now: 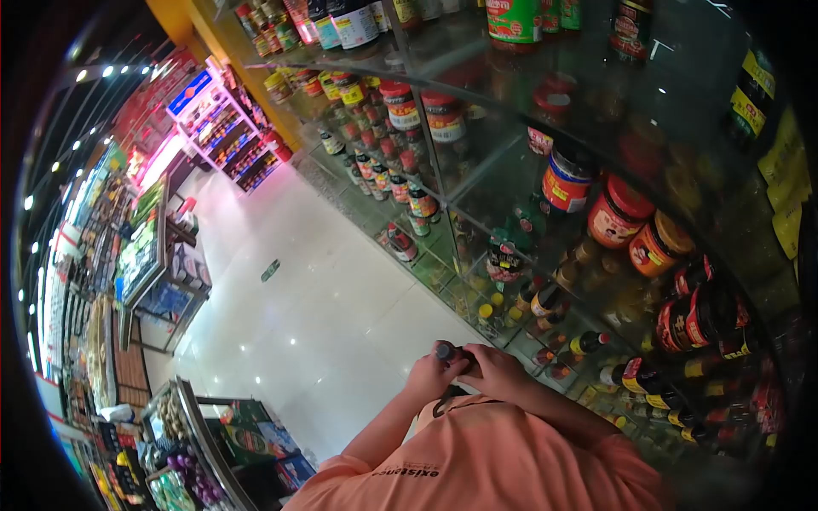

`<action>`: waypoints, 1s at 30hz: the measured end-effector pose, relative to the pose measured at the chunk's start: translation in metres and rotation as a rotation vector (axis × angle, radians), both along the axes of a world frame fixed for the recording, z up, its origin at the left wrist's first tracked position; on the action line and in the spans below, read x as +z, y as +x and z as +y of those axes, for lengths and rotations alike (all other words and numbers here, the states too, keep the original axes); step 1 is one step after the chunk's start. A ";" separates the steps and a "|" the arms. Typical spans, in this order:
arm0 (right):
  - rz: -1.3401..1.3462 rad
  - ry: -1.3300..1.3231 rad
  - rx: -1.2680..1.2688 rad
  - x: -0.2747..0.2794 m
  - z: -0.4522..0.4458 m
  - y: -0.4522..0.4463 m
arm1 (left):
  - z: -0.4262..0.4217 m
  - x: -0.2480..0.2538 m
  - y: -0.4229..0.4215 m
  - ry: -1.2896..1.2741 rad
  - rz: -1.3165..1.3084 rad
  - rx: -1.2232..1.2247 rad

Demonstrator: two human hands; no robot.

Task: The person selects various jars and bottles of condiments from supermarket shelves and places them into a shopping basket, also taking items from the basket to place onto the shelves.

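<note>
My left hand (430, 376) and my right hand (497, 371) come together in front of my orange shirt. Both are closed around a small dark bottle (444, 350) with a greyish cap end pointing up and left. Most of its body is hidden by my fingers, so its label cannot be read. To the right of my hands stand glass shelves with several bottles; a bottle with a red cap (590, 342) lies close to my right forearm.
Glass shelving on the right carries jars with red lids (620, 210) and a blue-labelled jar (567, 179). Pale tiled floor (315, 315) stretches ahead. At left are a produce stand (192, 456) and a display counter (162, 247); a lit shelf unit (223, 136) stands far off.
</note>
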State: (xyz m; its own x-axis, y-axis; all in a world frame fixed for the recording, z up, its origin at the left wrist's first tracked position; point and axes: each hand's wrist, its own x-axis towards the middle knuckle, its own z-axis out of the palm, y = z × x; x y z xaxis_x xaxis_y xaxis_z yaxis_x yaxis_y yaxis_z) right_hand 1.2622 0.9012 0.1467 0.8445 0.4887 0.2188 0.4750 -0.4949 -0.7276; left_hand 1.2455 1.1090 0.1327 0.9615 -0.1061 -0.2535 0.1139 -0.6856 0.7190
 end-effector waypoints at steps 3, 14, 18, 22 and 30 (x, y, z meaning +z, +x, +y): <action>-0.031 0.053 -0.030 0.014 0.002 0.021 | 0.040 -0.029 0.040 -0.148 -0.042 0.004; -0.045 -0.327 -0.730 -0.006 0.013 0.042 | 0.162 -0.098 0.217 -0.375 -0.187 0.098; 0.057 -0.440 -0.786 -0.026 0.027 0.042 | 0.171 -0.134 0.269 -0.327 -0.306 -0.007; 0.070 -0.543 -0.791 -0.028 0.033 0.041 | 0.168 -0.168 0.305 -0.338 -0.357 -0.039; 0.185 -0.486 -0.876 -0.026 0.040 0.040 | 0.131 -0.183 0.362 -0.273 -0.250 -0.121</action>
State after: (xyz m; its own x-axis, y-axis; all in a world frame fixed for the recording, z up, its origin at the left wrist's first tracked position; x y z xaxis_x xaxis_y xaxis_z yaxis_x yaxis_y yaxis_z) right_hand 1.3023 0.9415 0.1212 0.9485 -0.3167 -0.0092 -0.2962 -0.8760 -0.3806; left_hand 1.6075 1.2398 -0.0503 0.9664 -0.2540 0.0400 -0.1577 -0.4629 0.8723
